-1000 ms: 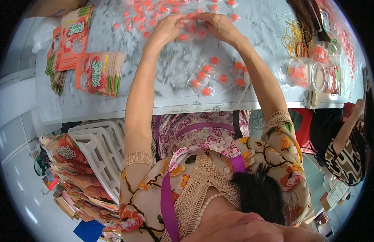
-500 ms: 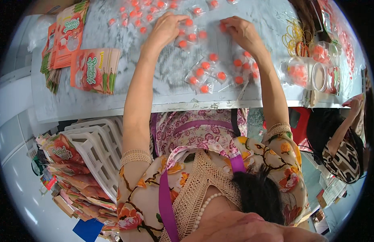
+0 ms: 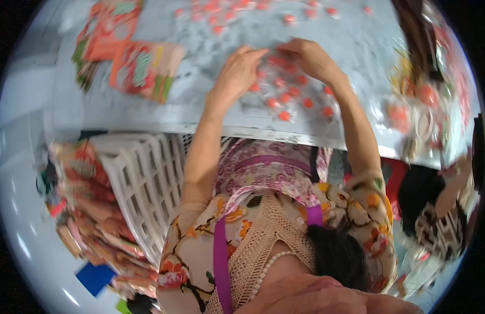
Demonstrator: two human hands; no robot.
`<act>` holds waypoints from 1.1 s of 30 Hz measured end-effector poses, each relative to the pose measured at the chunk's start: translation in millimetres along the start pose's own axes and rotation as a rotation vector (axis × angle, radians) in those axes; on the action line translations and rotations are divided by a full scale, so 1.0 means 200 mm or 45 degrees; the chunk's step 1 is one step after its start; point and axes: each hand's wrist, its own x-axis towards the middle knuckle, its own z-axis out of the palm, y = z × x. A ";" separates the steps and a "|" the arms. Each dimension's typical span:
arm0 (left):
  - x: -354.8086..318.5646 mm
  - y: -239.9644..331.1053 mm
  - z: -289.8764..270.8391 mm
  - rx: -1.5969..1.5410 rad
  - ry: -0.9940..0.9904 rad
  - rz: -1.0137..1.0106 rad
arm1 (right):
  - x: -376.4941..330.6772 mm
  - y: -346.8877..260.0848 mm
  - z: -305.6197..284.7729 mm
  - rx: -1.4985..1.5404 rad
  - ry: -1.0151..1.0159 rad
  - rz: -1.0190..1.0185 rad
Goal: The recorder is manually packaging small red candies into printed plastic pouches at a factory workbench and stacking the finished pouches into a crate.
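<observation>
On the pale table (image 3: 352,36), the left hand (image 3: 237,73) and the right hand (image 3: 310,57) lay side by side over a clear bag (image 3: 289,91) dotted with small red pieces. The left hand rested palm down on the bag's left edge, fingers stretched toward the right hand. The right hand curled over the bag's far edge, its fingers bent down onto the plastic. Fingertips of the two hands came close together at the far side of the bag, yet blur hid whether either hand pinched the plastic or only pressed on it. The bag lay flat near the table's near edge, between the two forearms.

Farther off, loose red pieces (image 3: 221,13) were scattered across the far part of the table. To the left lay a stack of printed packets (image 3: 145,70), orange and green, and beyond it a second stack (image 3: 109,31) at the table's far left corner. At the right edge sat a heap of clear bags (image 3: 420,110) with red contents and a whitish ring among them.

Below the table on the left stood a white crate (image 3: 143,183), with a pile of colourful packets (image 3: 91,220) further left. Another person (image 3: 441,214) in dark patterned clothes sat at the near right.
</observation>
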 end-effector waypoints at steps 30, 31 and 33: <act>-0.50 -0.15 -0.62 -0.021 0.495 -0.825 | 0.33 -0.84 0.35 -0.167 0.406 -0.717; -0.50 -0.17 -0.62 -0.100 0.453 -0.843 | 0.32 -0.85 0.34 -0.232 0.403 -0.707; -0.50 -0.18 -0.60 -0.120 0.453 -0.749 | 0.32 -0.87 0.34 -0.302 0.396 -0.684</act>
